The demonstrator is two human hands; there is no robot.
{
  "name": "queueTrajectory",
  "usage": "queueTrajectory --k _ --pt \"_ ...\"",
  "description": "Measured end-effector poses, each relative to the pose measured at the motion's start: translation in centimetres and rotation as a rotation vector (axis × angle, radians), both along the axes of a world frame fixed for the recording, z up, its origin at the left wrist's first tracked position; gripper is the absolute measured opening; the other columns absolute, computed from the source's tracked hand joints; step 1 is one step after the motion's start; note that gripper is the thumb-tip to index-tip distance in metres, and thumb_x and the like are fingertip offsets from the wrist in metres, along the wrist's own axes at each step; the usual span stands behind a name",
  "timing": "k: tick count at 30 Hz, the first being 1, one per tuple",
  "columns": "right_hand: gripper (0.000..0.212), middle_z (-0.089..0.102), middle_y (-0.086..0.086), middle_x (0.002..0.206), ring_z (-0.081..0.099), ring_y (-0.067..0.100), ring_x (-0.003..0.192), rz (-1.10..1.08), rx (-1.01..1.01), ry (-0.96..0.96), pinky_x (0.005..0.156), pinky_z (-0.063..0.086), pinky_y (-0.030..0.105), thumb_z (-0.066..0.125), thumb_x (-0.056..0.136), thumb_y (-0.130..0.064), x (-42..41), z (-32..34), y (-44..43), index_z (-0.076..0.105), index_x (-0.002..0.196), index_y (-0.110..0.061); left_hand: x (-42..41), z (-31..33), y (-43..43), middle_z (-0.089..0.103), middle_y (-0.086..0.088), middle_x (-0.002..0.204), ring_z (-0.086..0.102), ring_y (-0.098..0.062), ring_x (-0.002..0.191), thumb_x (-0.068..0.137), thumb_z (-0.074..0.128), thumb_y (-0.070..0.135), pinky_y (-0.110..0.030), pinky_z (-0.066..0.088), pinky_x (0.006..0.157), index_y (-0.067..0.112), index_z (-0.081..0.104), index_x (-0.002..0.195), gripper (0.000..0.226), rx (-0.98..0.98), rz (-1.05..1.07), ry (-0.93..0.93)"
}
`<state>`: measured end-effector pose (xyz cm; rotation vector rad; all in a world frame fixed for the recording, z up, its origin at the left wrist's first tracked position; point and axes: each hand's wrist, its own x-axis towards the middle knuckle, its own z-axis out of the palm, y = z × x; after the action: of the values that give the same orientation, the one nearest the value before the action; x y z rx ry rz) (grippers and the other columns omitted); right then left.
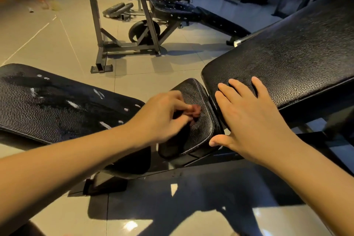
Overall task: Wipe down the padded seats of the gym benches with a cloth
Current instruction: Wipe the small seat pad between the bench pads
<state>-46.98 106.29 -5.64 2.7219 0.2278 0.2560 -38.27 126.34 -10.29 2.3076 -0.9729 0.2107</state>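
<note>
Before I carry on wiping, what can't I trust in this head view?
Head view only:
- cloth: mostly buried in the left hand and motion-blurred; contact with the seat pad unclear.
- seat pad: middle covered by that hand.
- backrest pad: far end cut off by the right edge; right hand covers a corner.

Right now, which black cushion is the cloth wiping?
The small middle pad: the left hand presses a reddish cloth on it. The right hand rests on the big tilted pad; no hand is on the long left pad.
</note>
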Motion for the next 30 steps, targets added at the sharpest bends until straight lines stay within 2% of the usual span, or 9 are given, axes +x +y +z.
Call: queueTrajectory --k 3,6,9,11,15,17,22,27,30 --pt "0.112 0.051 0.015 0.15 0.041 0.035 0.144 0.001 0.008 -0.004 0.117 0.027 0.064 0.073 0.06 -0.08 0.0 0.1 0.0 0.055 0.141 -0.004 2.9 -0.8 0.8 0.059 0.005 0.09 0.056 -0.014 0.081 0.093 0.07 0.033 -0.028 0.037 0.067 0.021 0.077 0.116 0.027 0.102 0.251 0.036" --pt "0.113 0.053 0.016 0.148 0.043 0.036 0.143 0.002 0.014 -0.007 0.116 0.027 0.065 0.075 0.058 -0.08 0.1 -0.1 -0.1 0.056 0.139 -0.003 0.8 0.3 0.9 0.059 0.01 0.091 0.054 -0.004 0.075 0.092 0.071 0.033 -0.019 0.037 0.061 0.026 0.078 0.114 0.024 0.089 0.08 0.025" --pt "0.113 0.053 0.016 0.148 0.043 0.036 0.143 0.01 0.007 -0.016 0.116 0.028 0.065 0.074 0.058 -0.08 0.1 -0.2 -0.2 0.056 0.139 -0.003 -2.9 1.3 0.1 0.061 0.011 0.095 0.057 -0.004 0.082 0.092 0.071 0.03 -0.016 0.041 0.065 0.033 0.076 0.116 0.025 -0.002 -0.153 0.01" --pt "0.113 0.052 0.016 0.149 0.042 0.036 0.143 0.011 -0.001 -0.016 0.116 0.028 0.065 0.073 0.059 -0.081 0.1 -0.2 -0.2 0.055 0.14 -0.003 -2.0 0.7 0.0 0.061 0.01 0.094 0.058 -0.006 0.082 0.093 0.07 0.031 -0.024 0.042 0.068 0.032 0.076 0.116 0.024 -0.006 -0.079 0.022" --pt "0.114 0.05 0.015 0.151 0.039 0.035 0.146 0.0 -0.005 -0.003 0.118 0.026 0.064 0.071 0.061 -0.082 -0.1 0.0 0.0 0.053 0.143 -0.004 2.9 -1.5 1.8 0.056 0.005 0.088 0.054 -0.016 0.081 0.093 0.069 0.034 -0.029 0.034 0.069 0.021 0.078 0.115 0.028 0.163 0.294 0.019" --pt "0.114 0.05 0.015 0.151 0.039 0.034 0.145 0.002 -0.003 -0.005 0.118 0.026 0.063 0.071 0.061 -0.082 0.0 0.0 0.0 0.054 0.142 -0.005 1.9 -1.0 1.8 0.057 0.006 0.089 0.055 -0.015 0.083 0.093 0.068 0.034 -0.028 0.035 0.069 0.023 0.077 0.117 0.028 0.187 0.264 0.028" --pt "0.114 0.052 0.016 0.149 0.042 0.035 0.144 0.01 -0.009 -0.016 0.116 0.028 0.064 0.073 0.059 -0.081 0.1 -0.1 -0.2 0.055 0.14 -0.003 -3.8 0.7 0.1 0.059 0.009 0.097 0.058 -0.011 0.087 0.092 0.068 0.027 -0.029 0.046 0.075 0.026 0.076 0.115 0.025 0.072 -0.054 -0.063" --pt "0.113 0.05 0.015 0.151 0.039 0.035 0.145 0.009 -0.015 -0.005 0.118 0.026 0.064 0.07 0.062 -0.082 0.0 0.0 -0.1 0.053 0.143 -0.005 0.9 -1.5 1.7 0.059 0.004 0.093 0.055 -0.018 0.084 0.093 0.066 0.026 -0.027 0.031 0.07 0.02 0.078 0.111 0.022 0.173 0.303 0.023" --pt "0.112 0.054 0.017 0.147 0.043 0.037 0.142 0.022 0.005 -0.02 0.116 0.029 0.065 0.073 0.059 -0.081 0.0 -0.2 -0.3 0.057 0.138 -0.003 -0.6 -0.4 1.3 0.06 0.006 0.094 0.058 -0.016 0.086 0.092 0.066 0.029 -0.027 0.035 0.069 0.024 0.079 0.107 0.021 0.19 0.235 0.017"
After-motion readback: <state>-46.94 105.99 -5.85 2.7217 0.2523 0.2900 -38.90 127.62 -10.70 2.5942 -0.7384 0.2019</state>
